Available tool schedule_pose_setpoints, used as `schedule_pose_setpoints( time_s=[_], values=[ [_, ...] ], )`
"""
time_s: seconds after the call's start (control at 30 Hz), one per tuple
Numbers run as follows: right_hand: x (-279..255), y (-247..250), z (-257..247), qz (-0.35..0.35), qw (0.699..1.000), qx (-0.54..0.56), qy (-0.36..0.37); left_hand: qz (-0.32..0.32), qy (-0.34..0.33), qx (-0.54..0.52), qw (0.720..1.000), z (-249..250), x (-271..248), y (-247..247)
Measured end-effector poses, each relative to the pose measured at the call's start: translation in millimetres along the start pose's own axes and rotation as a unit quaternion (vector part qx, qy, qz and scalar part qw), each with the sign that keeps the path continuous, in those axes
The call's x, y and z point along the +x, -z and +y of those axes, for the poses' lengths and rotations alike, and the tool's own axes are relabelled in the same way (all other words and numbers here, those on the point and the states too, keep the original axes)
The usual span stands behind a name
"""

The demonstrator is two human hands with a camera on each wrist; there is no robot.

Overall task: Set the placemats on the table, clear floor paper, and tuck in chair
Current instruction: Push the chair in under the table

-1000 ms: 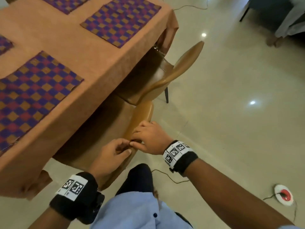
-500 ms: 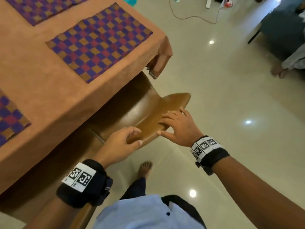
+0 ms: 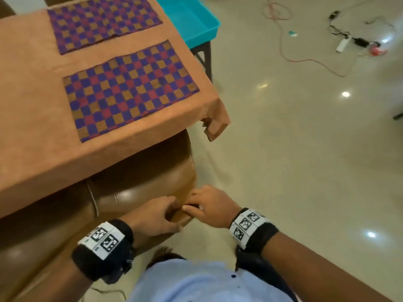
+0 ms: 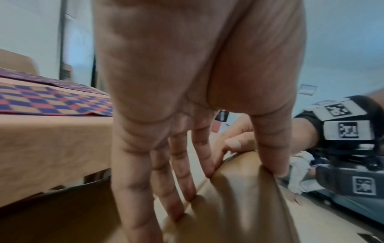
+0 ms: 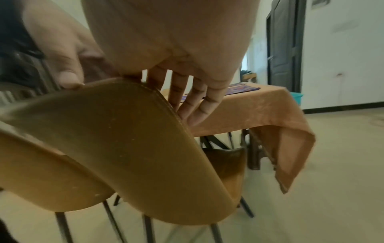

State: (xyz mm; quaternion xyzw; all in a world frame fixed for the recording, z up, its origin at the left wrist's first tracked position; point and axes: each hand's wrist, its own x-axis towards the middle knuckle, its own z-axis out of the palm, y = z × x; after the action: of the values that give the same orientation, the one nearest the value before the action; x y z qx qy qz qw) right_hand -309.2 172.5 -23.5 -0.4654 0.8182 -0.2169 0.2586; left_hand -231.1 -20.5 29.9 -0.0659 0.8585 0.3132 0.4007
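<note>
A brown chair [image 3: 148, 171] stands with its seat under the table [image 3: 32, 127], which is covered in an orange cloth. My left hand [image 3: 156, 216] and right hand [image 3: 209, 207] both grip the top edge of the backrest [image 5: 135, 139], close together. The left fingers [image 4: 203, 157] lie on the side facing the table, with the thumb on the other side. The right fingers [image 5: 195, 105] curl over the top edge. Two checked purple, red and gold placemats [image 3: 130, 88] [image 3: 102, 20] lie flat on the table. No floor paper shows.
A second brown chair [image 3: 43, 236] stands just left of the held one. A teal tub [image 3: 194, 18] sits beyond the table's far end. Cables [image 3: 305, 57] and a power strip [image 3: 342, 44] lie on the tiled floor at the far right.
The chair has slid in under the table edge. Both hands have come together at the top of the backrest, and the view has shifted along the table.
</note>
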Motion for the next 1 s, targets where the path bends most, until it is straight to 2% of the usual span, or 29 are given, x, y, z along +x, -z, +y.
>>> schedule_pose_setpoints(
  time_s=[0.03, 0.13, 0.2, 0.27, 0.43, 0.53, 0.63, 0.67, 0.77, 0.87, 1.0],
  values=[
    [-2, 6, 17, -0.029, 0.999, 0.022, 0.023, 0.012, 0.035, -0.037, 0.999, 17, 7, -4],
    [0, 28, 52, -0.100, 0.992, 0.034, 0.063, 0.068, 0.088, -0.120, 0.987, 58, 22, -11],
    [6, 55, 83, -0.130, 0.986, 0.030, 0.097, 0.103, 0.126, -0.169, 0.972, 86, 38, -11],
    [16, 87, 111, -0.144, 0.982, 0.026, 0.120, 0.129, 0.135, -0.202, 0.961, 107, 59, -10],
    [91, 160, 196, -0.132, 0.979, -0.047, 0.151, 0.244, 0.129, -0.282, 0.919, 140, 138, 15],
    [155, 193, 243, -0.122, 0.976, -0.097, 0.153, 0.348, 0.153, -0.282, 0.881, 146, 193, 48],
    [200, 230, 263, -0.115, 0.976, -0.109, 0.148, 0.464, 0.174, -0.255, 0.830, 147, 235, 85],
    [213, 238, 267, -0.123, 0.973, -0.115, 0.160, 0.483, 0.181, -0.236, 0.824, 147, 246, 95],
    [252, 259, 273, -0.144, 0.954, -0.141, 0.220, 0.489, 0.236, -0.179, 0.820, 152, 279, 117],
    [292, 258, 276, -0.171, 0.916, -0.205, 0.300, 0.515, 0.257, -0.155, 0.803, 157, 298, 133],
    [321, 250, 288, -0.206, 0.874, -0.269, 0.348, 0.500, 0.314, -0.109, 0.800, 169, 320, 140]
  ],
)
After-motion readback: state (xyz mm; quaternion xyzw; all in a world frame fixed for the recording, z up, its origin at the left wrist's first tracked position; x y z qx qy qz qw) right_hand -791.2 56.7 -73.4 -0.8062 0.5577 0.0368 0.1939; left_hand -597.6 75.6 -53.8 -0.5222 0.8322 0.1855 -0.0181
